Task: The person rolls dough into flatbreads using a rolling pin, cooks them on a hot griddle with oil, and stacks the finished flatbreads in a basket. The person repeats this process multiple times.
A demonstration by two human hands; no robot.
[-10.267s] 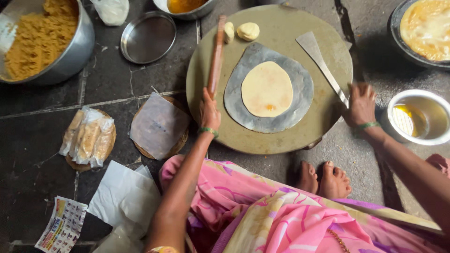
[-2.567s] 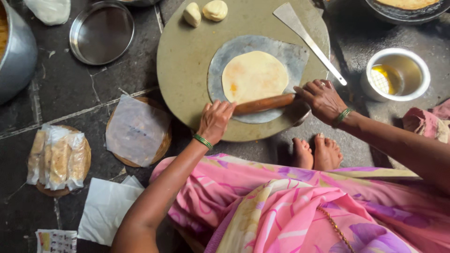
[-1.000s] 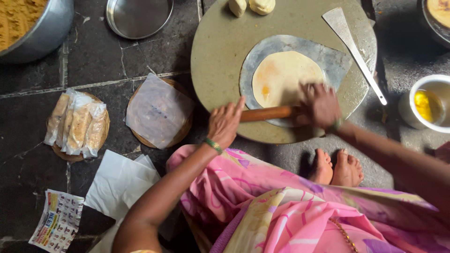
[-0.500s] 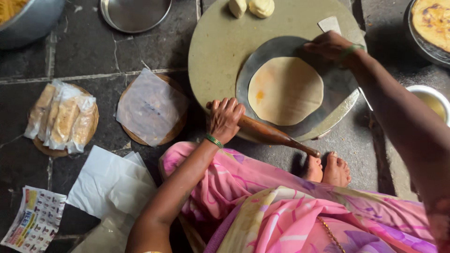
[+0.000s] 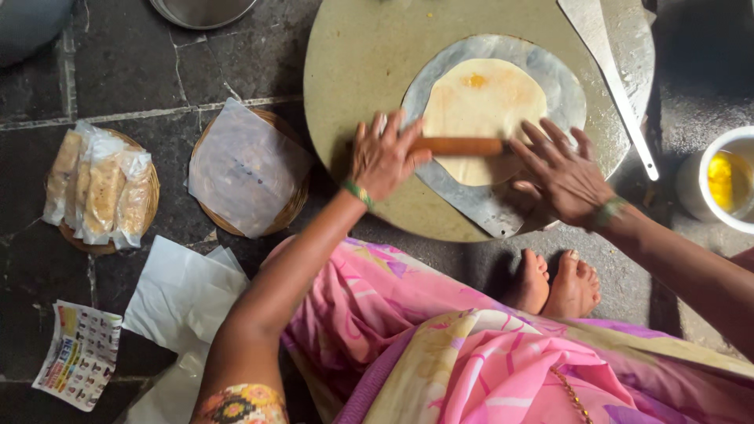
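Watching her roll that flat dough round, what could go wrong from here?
The dough round has an orange patch where filling may break through if the rolling pin presses hard. The left hand and right hand work at the grey sheet's near edge, so the dough might spread past it.

Both ends of the rolling pin [image 5: 459, 146] are hidden under the left hand [image 5: 382, 157] and right hand [image 5: 561, 173]. The round board [image 5: 353, 71] is cut off by the picture's top edge, as is the steel plate [image 5: 203, 9] on the floor [image 5: 118, 63]. The oil bowl [image 5: 726, 180] runs off the right edge. The flat spatula [image 5: 609, 71] loses its blade tip at the top edge.
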